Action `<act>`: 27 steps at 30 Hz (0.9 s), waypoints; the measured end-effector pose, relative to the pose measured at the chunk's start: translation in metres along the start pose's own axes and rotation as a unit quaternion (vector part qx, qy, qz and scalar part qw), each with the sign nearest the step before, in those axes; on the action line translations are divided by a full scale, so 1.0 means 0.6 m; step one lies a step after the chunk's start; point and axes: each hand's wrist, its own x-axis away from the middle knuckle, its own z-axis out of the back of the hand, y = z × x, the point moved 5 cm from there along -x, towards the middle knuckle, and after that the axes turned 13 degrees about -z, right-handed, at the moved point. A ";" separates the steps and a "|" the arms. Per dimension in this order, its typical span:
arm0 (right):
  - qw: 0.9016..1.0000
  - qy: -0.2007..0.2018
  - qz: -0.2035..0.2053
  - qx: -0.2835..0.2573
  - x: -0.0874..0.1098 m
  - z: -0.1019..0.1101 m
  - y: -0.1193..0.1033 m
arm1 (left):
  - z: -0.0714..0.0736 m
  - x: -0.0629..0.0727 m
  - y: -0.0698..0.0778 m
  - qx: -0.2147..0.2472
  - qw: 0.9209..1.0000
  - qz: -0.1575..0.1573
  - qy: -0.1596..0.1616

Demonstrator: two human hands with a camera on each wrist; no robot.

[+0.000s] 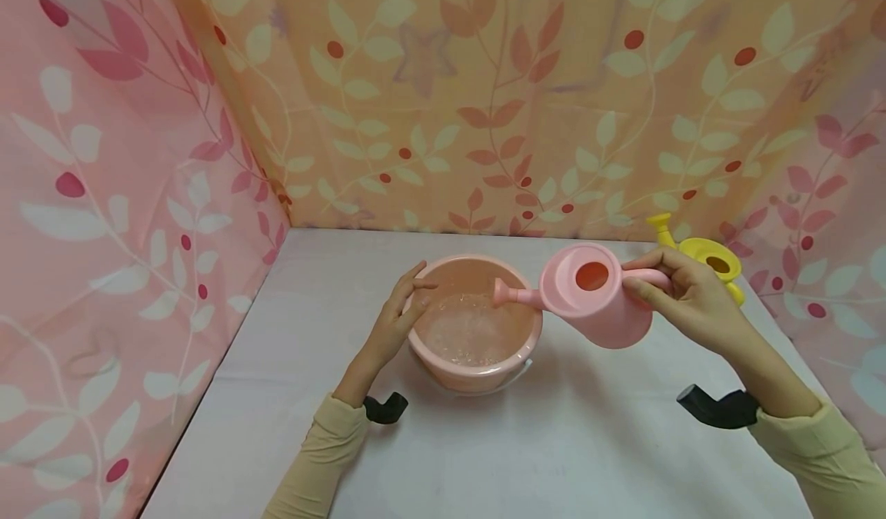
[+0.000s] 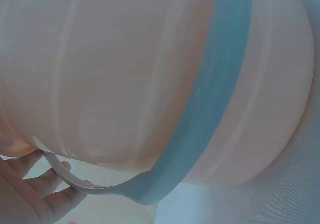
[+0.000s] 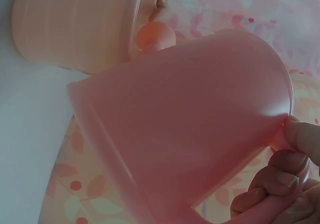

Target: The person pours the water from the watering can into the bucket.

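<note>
In the head view a pink bucket (image 1: 477, 369) with water (image 1: 464, 331) inside stands on the white table. My left hand (image 1: 396, 315) rests at its left rim, fingers fairly straight, some reaching over the edge. The left wrist view shows those fingers (image 2: 42, 194) beside the bucket's pale handle (image 2: 210, 94), which hangs down the wall. My right hand (image 1: 692, 296) grips the handle of a pink watering can (image 1: 609, 315), thumb on top. The can is tilted left, its spout (image 1: 508, 294) over the bucket's right rim. In the right wrist view the curled fingers (image 3: 280, 176) wrap the can's handle.
A yellow watering can (image 1: 706, 250) stands at the back right of the white table (image 1: 304, 311), partly behind my right hand. Leaf-patterned cloth (image 1: 484, 104) hangs along the back and both sides. Black wrist mounts (image 1: 386, 409) stick out from both sleeves.
</note>
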 end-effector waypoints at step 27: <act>1.000 -0.001 0.008 0.005 -0.004 0.000 -0.002 | -0.001 -0.002 0.004 -0.001 1.000 -0.009 0.001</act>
